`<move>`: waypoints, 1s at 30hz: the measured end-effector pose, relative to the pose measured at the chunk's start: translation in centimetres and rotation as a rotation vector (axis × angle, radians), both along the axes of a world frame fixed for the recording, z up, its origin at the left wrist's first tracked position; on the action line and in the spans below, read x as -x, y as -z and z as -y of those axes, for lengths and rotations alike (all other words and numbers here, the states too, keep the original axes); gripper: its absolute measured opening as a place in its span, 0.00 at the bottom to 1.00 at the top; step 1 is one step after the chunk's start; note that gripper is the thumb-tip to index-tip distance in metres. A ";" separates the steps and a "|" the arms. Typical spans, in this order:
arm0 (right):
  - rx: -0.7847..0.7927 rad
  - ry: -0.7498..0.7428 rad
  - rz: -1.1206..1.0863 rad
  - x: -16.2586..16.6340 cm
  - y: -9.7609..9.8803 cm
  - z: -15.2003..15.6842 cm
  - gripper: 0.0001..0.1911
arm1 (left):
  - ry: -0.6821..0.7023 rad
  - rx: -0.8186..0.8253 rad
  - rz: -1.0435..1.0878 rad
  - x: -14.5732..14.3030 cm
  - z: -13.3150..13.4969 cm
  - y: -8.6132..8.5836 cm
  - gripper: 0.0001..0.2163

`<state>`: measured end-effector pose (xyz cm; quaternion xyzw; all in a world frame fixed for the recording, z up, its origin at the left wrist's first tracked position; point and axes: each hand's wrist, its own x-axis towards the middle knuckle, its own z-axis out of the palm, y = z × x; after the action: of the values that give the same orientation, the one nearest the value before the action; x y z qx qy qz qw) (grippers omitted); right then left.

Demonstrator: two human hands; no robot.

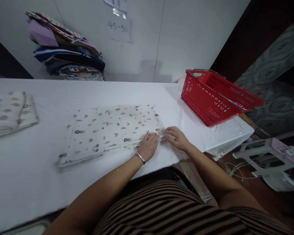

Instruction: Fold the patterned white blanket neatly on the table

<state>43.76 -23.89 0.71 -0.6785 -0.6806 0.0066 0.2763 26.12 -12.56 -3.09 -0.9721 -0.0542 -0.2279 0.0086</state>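
We see small grey, olive and black motifs scattered over the off-white folded cloth (120,129). Our surface (31,182) is plain white, the plastic shopping basket (202,99) bright red, our shirt (166,209) striped brown and black, and our bracelet (140,158) silver.

The table (31,182) is covered with white cloth (51,94). In its middle there lies a white printed fabric (112,129), folded flat in several layers. At the left is a second folded fabric (8,111), also patterned, and at the right end stands a red perforated basket (201,99).
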 end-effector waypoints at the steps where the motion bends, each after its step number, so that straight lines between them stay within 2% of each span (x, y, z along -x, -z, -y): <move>1: -0.022 -0.052 0.012 0.2 0.1 -0.1 0.16 | -0.001 -0.002 0.000 0.0 0.0 0.0 0.12; 4: -0.008 -0.139 0.058 0.7 1.2 -0.4 0.16 | 0.000 -0.002 -0.009 0.1 0.0 -0.1 0.11; 8: -0.039 -0.128 0.060 0.8 3.1 -0.2 0.14 | 0.013 0.001 -0.021 0.1 0.1 -0.3 0.11; 11: -0.077 -0.116 0.049 0.7 3.8 0.1 0.13 | 0.010 0.005 -0.020 0.1 0.1 -0.3 0.10; 15: -0.056 -0.111 0.064 0.9 3.6 0.3 0.13 | 0.008 0.004 -0.060 0.1 0.2 -0.3 0.10; 23: 0.049 -0.089 0.099 2.8 1.9 -0.1 0.15 | -0.031 0.063 -0.122 0.2 0.5 -0.3 0.11; 30: -0.036 -0.109 0.017 3.5 3.6 -0.3 0.13 | -0.042 0.086 -0.142 0.2 0.7 -0.2 0.12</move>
<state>40.30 -23.54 -2.90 -0.6354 -0.7189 0.0035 0.2819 25.88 -13.31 -2.91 -0.9839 -0.0839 -0.1557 -0.0248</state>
